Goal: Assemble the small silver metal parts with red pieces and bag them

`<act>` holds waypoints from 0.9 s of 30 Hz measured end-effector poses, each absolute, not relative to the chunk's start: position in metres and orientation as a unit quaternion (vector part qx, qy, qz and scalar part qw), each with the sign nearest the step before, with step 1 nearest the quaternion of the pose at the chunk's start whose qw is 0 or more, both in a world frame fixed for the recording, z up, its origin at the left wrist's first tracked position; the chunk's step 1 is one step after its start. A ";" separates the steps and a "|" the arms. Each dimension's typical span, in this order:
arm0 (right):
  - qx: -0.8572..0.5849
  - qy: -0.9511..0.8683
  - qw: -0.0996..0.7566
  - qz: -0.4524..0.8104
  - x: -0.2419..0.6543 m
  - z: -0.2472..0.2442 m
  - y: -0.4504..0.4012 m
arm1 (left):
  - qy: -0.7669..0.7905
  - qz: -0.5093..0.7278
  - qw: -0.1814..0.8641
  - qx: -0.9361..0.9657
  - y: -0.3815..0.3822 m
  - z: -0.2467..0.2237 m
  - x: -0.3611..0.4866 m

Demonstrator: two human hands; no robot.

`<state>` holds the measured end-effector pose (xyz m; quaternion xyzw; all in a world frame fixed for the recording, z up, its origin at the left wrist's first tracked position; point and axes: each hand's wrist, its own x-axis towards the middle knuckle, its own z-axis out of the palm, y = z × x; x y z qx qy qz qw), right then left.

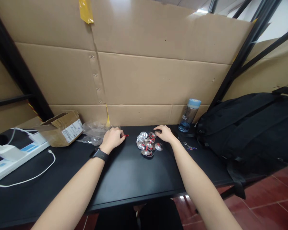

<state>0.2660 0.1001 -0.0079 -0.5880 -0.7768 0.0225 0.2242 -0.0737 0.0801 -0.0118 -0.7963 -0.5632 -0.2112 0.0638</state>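
Centrally, a loose pile of small, round, shiny silver metal discs with red cords (146, 144) lies on the black, flat-topped desk (124, 179). Just right of the pile, the right hand (165, 133) reaches its fingers around a single silver disc (157, 133); whether it grips that disc, I cannot tell. Left of the pile, the left hand (113, 138) is curled, fingers bunched close together, with a thin red cord loop (126, 135) poking out at their tips; its hold is hidden. Farther left of the pile sit crumpled clear plastic (92, 131) and an open brown cardboard box (62, 129). Beyond the pile to the right stands a blue-capped, see-through bottle (189, 115), then a bulky black fabric backpack (252, 124).
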 end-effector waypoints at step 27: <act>-0.279 -0.639 0.540 0.472 0.180 0.000 0.061 | -0.382 -0.467 -0.175 -0.778 0.042 -0.005 -0.003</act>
